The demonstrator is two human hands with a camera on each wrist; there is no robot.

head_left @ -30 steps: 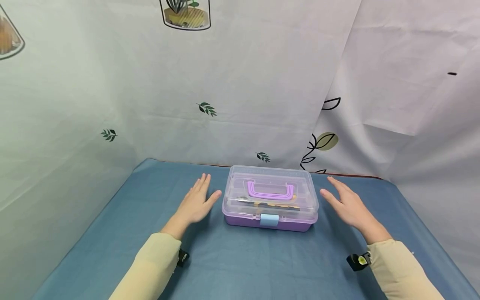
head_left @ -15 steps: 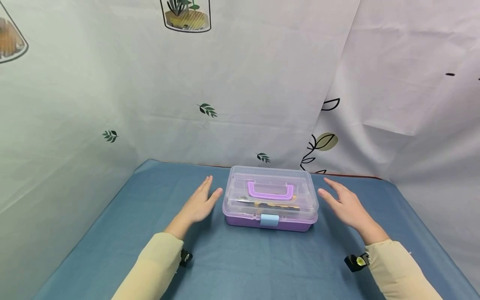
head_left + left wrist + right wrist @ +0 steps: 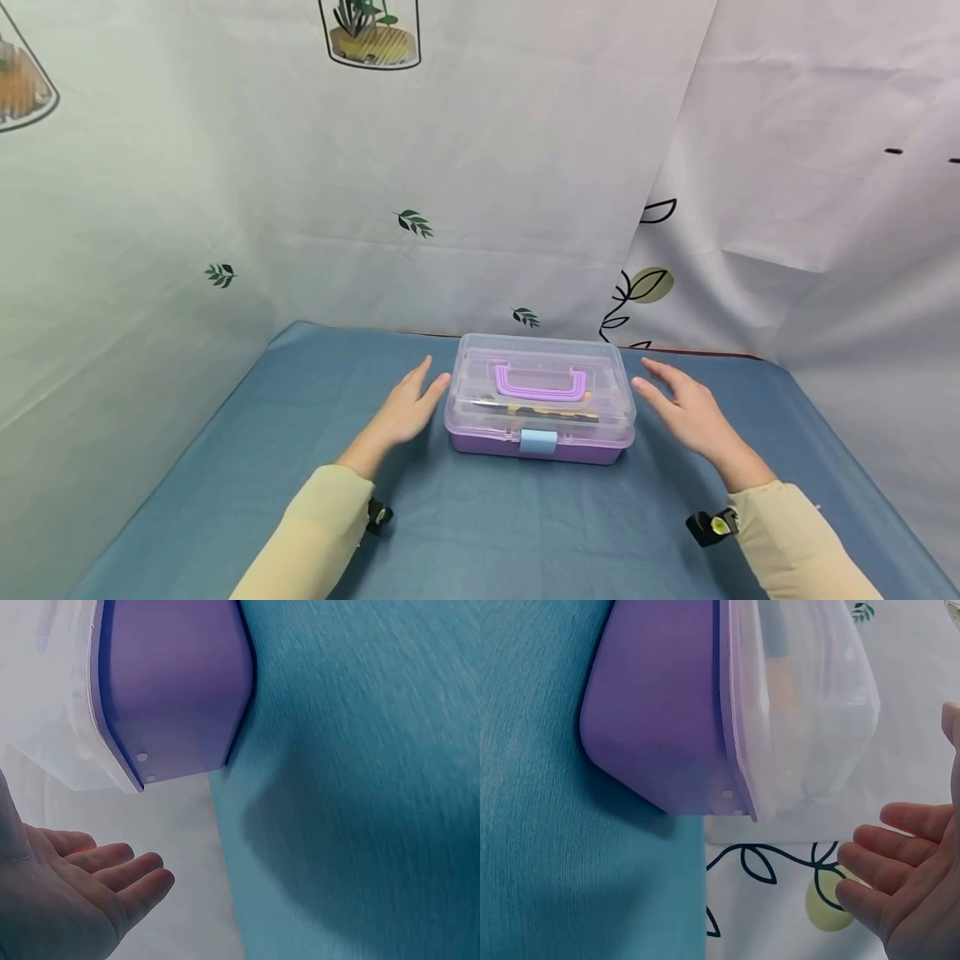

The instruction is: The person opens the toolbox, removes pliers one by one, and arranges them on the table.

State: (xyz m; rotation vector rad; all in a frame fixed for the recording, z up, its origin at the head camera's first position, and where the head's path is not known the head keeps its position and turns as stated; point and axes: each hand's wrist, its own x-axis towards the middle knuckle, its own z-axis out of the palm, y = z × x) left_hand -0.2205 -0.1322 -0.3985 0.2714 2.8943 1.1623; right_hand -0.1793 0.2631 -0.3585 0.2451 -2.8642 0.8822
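A purple storage box [image 3: 495, 446] with a clear lid [image 3: 540, 350] stands closed on the blue cloth. On its lid lies a folded purple handle [image 3: 540, 392], and a light blue latch [image 3: 538, 442] sits at the front. Dark and yellowish items show dimly through the lid. My left hand [image 3: 401, 412] hovers just left of the box, fingers extended, palm toward it. On the other side my right hand [image 3: 693, 417] is held apart from the box, fingers relaxed. Both wrist views show a gap between hand and box; neither hand holds anything.
Blue cloth [image 3: 480, 533] covers the table around the box. Behind it hangs a pale curtain [image 3: 480, 167] printed with leaves and jars, which also encloses the left and right sides. A small black device [image 3: 712, 527] is strapped at each wrist.
Both hands have drifted slightly inward toward the box, the left one to the right and the right one to the left. The box has stayed in place, closed.
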